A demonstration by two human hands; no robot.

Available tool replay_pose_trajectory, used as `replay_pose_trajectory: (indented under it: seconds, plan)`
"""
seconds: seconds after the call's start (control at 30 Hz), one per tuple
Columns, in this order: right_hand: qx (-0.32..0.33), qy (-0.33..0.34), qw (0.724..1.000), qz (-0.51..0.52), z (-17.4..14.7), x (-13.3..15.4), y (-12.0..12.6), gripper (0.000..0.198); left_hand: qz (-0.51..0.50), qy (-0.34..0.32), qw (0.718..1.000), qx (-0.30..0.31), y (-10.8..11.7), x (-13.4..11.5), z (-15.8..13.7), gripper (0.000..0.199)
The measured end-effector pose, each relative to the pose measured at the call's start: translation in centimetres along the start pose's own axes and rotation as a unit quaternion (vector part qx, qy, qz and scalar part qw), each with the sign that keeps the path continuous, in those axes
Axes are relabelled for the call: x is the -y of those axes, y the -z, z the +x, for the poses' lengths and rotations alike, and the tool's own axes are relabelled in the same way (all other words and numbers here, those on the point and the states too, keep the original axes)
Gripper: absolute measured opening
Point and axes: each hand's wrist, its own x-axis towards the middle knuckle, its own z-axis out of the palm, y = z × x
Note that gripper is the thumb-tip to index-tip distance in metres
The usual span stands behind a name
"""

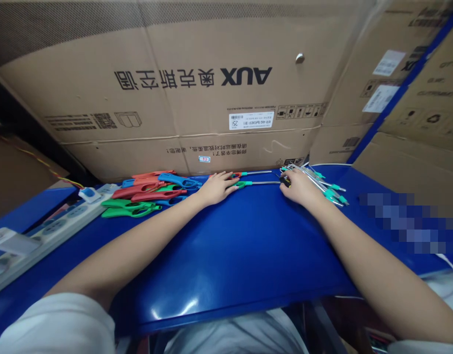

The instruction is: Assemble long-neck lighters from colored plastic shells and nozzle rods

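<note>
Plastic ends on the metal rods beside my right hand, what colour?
Turquoise plastic ends, best seen in the head view.

The loose plastic handles (158, 195) are plain red, orange, green and blue. One green handle (241, 185) has a mint-green collar (249, 183) and a silvery rod (266, 183); the bundled rods (317, 181) pair the same silver and mint. The small tool (285, 181) is black with a yellow mark. The bench (226, 236) is a uniform deep blue, the power strip (78, 212) off-white, the twisted wire (66, 180) red and yellow, the sleeves (64, 319) white. Tan cardboard (196, 39) bears black print (244, 76) and a dark dotted band (64, 29).
</note>
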Motion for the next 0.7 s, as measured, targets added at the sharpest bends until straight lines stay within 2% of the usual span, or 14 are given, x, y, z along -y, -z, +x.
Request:
replay_pose_trajectory:
  seconds: [0.27,0.47,0.57,0.7]
  plan:
    - [0.050,0.005,0.998,-0.022,-0.3,0.1,-0.5,0.032,0.016,0.025,0.999,-0.018,0.5,2.9,-0.1,0.045]
    - [0.068,0.005,0.997,-0.030,-0.2,0.3,-0.5,0.032,0.045,0.047,0.998,-0.007,0.6,1.8,-0.1,0.047]
    - [0.066,0.003,0.997,-0.034,-0.1,0.2,-0.5,0.032,0.067,0.059,0.996,0.012,2.1,0.8,-0.6,0.050]
    - [0.057,-0.016,0.997,-0.047,-0.2,0.3,-0.5,0.034,0.108,0.102,0.987,0.055,5.6,1.1,-1.7,0.035]
